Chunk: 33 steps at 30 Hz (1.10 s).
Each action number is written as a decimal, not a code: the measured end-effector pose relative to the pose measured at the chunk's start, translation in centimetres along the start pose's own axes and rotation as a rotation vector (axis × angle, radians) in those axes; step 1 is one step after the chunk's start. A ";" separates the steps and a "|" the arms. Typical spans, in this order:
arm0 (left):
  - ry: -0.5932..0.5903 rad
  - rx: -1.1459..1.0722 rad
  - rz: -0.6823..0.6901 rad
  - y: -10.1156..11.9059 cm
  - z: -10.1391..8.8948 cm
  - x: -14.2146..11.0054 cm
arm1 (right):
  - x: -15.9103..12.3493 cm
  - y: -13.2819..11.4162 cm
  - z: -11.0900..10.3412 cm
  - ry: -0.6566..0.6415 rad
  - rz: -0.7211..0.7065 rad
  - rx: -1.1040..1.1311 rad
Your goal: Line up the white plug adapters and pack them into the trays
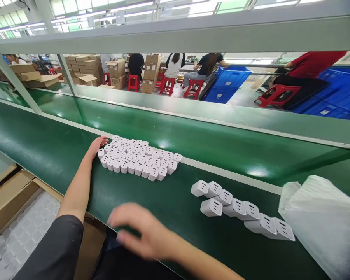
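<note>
My left hand (98, 146) rests at the far left end of a tight cluster of white charger blocks (138, 157), its fingers stretched out along the edge of the group. The blocks stand upright, with dark port slots on their top faces. Closer to me, my right hand (142, 231) hovers over the near edge of the green work surface (163, 202). It is blurred by motion; thumb and fingers are apart with nothing between them. A loose staggered row of more charger blocks (237, 208) stands to the right, somewhat tilted.
A white plastic bag (321, 221) lies at the right end. Below left, an open carton (14, 194) holds many white pieces (29, 229). A metal frame beam (175, 37) crosses above. Beyond are seated people, red stools (167, 86), blue crates (227, 83) and cardboard boxes (151, 72).
</note>
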<state>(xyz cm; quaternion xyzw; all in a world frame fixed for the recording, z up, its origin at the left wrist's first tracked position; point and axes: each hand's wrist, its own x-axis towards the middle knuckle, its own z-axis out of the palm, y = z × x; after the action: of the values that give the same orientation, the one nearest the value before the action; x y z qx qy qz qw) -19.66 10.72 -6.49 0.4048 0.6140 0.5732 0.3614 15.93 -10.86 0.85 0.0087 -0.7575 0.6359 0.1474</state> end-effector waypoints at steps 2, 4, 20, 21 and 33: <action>-0.033 0.037 -0.008 0.4 0.1 -0.2 | -0.1 3.5 -4.6 0.351 0.071 -0.352; -0.063 0.081 -0.034 1.3 -0.4 -0.6 | -0.7 6.7 -8.1 0.656 0.160 -0.829; -0.032 0.627 0.010 1.4 -0.4 -10.6 | -2.2 10.8 -10.4 0.606 0.305 -1.429; -0.028 0.647 0.006 1.5 -0.3 -10.8 | -2.3 10.8 -10.4 0.600 0.308 -1.423; 0.027 0.656 0.106 0.9 0.0 -10.8 | -1.2 8.5 -12.1 0.585 0.333 -1.324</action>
<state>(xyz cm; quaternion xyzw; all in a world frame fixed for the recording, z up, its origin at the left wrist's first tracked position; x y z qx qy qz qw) -15.10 0.88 -5.78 0.5233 0.7486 0.3683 0.1732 17.92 2.21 -5.84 -0.3666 -0.9035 0.0365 0.2190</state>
